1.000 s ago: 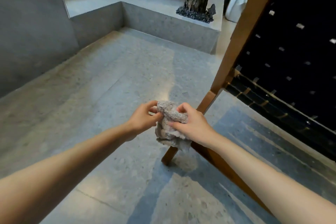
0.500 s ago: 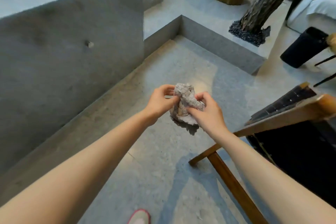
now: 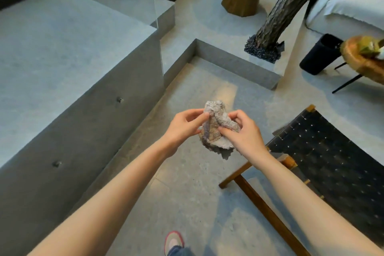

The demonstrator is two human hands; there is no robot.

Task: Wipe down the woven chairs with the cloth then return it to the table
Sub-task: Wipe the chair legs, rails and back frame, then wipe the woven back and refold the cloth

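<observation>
A crumpled grey cloth hangs in the air at the middle of the view, above the stone floor. My left hand pinches its left edge and my right hand grips its right side, fingers curled into the folds. The woven chair, black webbing on a brown wooden frame, stands at the right, just past my right wrist. A round wooden side table with thin black legs sits at the far right edge, with something green and white on it.
A tall grey stone block fills the left. A low stone step runs behind the cloth, with a tree trunk rising from it. A black cylinder and a white sofa lie at the right. My shoe shows below.
The view has risen and swung left; the chair now lies lower at the right and the side table has come into sight. Both hands keep hold of the cloth and work its folds.
</observation>
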